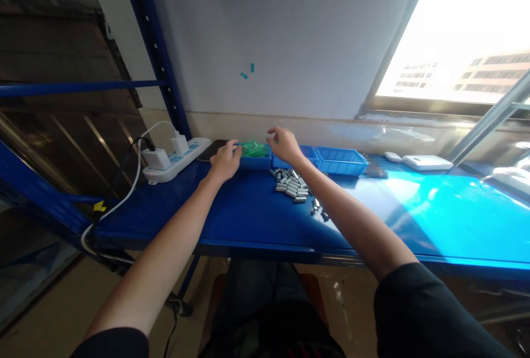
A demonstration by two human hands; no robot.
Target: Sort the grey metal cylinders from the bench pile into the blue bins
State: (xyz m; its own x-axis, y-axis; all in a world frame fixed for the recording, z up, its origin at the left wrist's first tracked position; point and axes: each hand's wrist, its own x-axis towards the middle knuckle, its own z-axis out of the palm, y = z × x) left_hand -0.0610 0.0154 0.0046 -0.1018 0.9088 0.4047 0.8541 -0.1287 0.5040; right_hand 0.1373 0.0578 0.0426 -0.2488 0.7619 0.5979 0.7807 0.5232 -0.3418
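Observation:
My left hand (226,160) is at the left end of a blue plastic bin (254,163), fingers bent around its edge; the grip is partly hidden. Small translucent green pieces (254,149) fill this bin. Over the neighbouring blue bin (307,151) hovers my right hand (285,144), thumb and fingers apart, with nothing visible between them. That hand and forearm cover part of the middle bin. In front of the bins lies a pile of short silvery metal cylinders (291,186), with a few more beside my right forearm.
A third blue bin (339,160) stands at the right. Left are a dark flat object (212,150) and a white power strip (182,158) with plugged chargers and cables. White devices (427,163) lie near the window. The blue table (248,209) meets the wall behind.

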